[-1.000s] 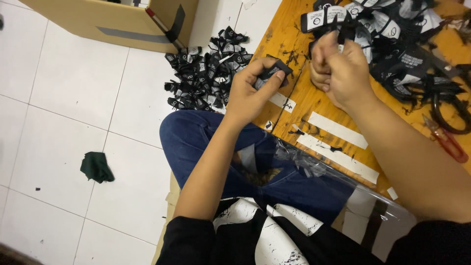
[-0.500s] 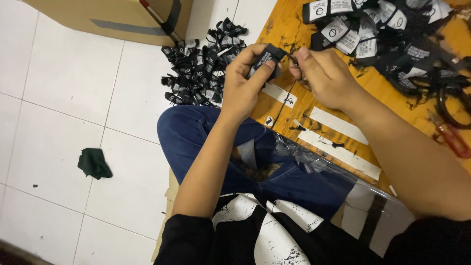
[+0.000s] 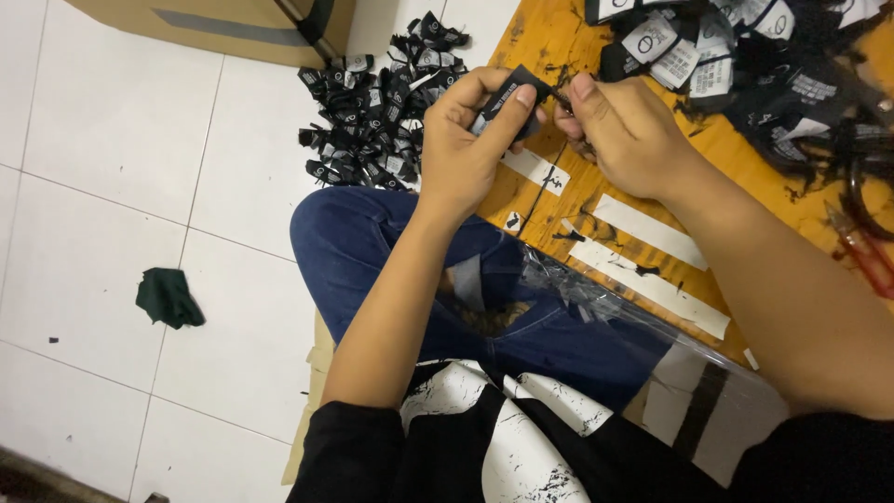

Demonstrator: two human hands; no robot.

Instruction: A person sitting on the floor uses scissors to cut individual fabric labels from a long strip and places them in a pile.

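Note:
My left hand [image 3: 463, 140] grips a small black fabric label [image 3: 509, 96] between thumb and fingers, above the edge of an orange wooden table [image 3: 545, 37]. My right hand [image 3: 622, 130] is closed beside it, its fingertips pinching at the label's right end, on what looks like a thin thread. Many black labels with white patches [image 3: 708, 51] lie heaped on the table just beyond my right hand. I sit with a leg in blue jeans [image 3: 372, 242] under the table's edge.
A pile of black labels [image 3: 372, 112] lies on the white tiled floor next to a cardboard box [image 3: 233, 23]. A dark green cloth scrap [image 3: 168, 298] lies on the floor at left. White paper strips [image 3: 647, 231] and red-handled scissors [image 3: 861, 247] rest on the table.
Both hands have moved together over the table's edge, with the label between them. The right hand has gone from the heap to the label's end.

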